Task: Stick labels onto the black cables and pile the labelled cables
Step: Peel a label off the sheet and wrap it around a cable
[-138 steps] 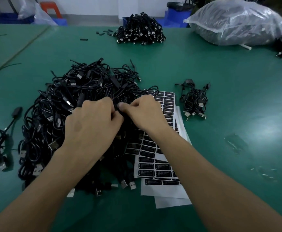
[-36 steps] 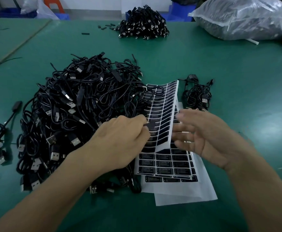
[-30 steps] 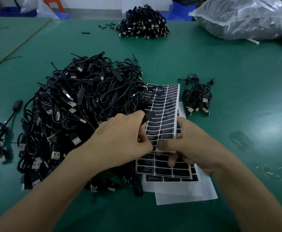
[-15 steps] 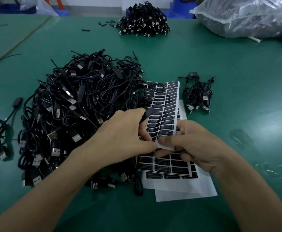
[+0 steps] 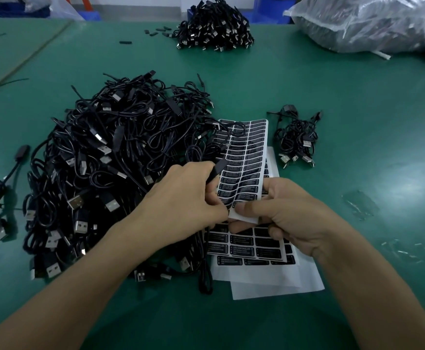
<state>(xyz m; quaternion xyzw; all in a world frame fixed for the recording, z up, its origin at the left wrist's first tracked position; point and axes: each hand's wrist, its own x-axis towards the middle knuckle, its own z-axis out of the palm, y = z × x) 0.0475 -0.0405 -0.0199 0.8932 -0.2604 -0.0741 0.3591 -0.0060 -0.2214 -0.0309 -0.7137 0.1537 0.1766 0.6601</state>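
The label sheet is thin and floppy, so our right hand pinches its bare lower edge and bows it up off the spare sheets on the green table. Our left hand grips one black cable by its stiff end, fingers curled. The labels look light and tacky, so we'd peel from a corner. The tangled heap sits to the left, and the small pile is just right of the sheet.

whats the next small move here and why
Probably peel one label free: the right hand pinches the label sheet curled upward, and the left hand, gripping a black cable, touches the sheet's lower edge.
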